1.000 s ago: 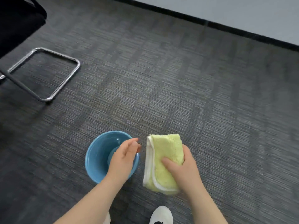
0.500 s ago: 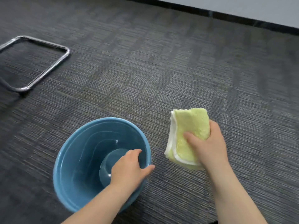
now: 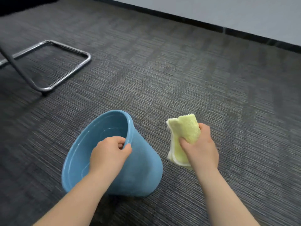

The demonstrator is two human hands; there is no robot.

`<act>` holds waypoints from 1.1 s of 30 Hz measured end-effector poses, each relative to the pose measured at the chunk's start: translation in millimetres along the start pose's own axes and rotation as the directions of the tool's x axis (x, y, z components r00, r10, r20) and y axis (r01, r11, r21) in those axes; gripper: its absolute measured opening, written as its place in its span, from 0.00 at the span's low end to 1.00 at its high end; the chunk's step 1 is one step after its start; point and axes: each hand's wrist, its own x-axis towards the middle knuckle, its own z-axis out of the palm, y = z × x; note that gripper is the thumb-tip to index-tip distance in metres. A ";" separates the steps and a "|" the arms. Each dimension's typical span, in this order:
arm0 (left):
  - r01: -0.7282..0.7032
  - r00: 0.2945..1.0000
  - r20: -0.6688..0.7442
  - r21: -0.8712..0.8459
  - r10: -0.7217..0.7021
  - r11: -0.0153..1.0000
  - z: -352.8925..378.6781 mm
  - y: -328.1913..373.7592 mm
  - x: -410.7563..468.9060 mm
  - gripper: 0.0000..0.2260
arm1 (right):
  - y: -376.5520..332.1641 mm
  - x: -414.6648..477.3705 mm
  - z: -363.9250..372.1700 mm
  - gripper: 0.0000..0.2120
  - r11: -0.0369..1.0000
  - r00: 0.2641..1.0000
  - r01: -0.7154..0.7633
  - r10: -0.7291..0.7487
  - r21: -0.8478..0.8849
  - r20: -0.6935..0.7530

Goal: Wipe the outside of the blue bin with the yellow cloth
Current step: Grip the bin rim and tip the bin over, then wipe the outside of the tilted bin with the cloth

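The blue bin (image 3: pixel 141 167) is tipped over to the left on the dark carpet, its mouth facing left and its outer wall turned up and to the right. My left hand (image 3: pixel 108 156) grips the bin's rim, fingers curled inside and thumb on the outside. My right hand (image 3: pixel 201 147) holds the folded yellow cloth (image 3: pixel 183 132) with a white edge, a short way to the right of the bin and apart from it.
A chrome chair base (image 3: pixel 65 69) with a dark leg lies on the carpet at the upper left. A grey wall with a black skirting strip (image 3: pixel 203 24) runs across the back. Striped carpet (image 3: pixel 162 79) stretches between.
The bin has gone from standing upright to tilted leftward. My left hand has closed on its rim. The right hand with the cloth stays to the bin's right.
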 end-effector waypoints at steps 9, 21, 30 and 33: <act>0.062 0.997 -0.014 -0.400 -0.074 0.914 16.0 -20.5 13.3 0.04 | -10.1 -4.3 8.6 0.20 0.963 0.963 0.210 -0.234 -0.167 -0.137; 0.021 0.999 0.049 -0.424 0.000 0.905 27.2 -27.6 14.0 0.06 | -13.6 -25.0 66.2 0.29 0.777 0.843 0.537 -0.495 -0.327 0.210; 0.071 0.966 0.247 -0.548 0.079 0.833 13.9 -32.9 13.3 0.21 | -1.5 -10.2 68.0 0.41 0.928 0.859 0.368 -0.319 -0.051 0.401; 0.060 0.966 0.242 -0.557 0.093 0.828 13.6 -34.0 13.8 0.21 | -1.7 -14.4 70.8 0.38 0.907 0.851 0.416 -0.361 -0.069 0.382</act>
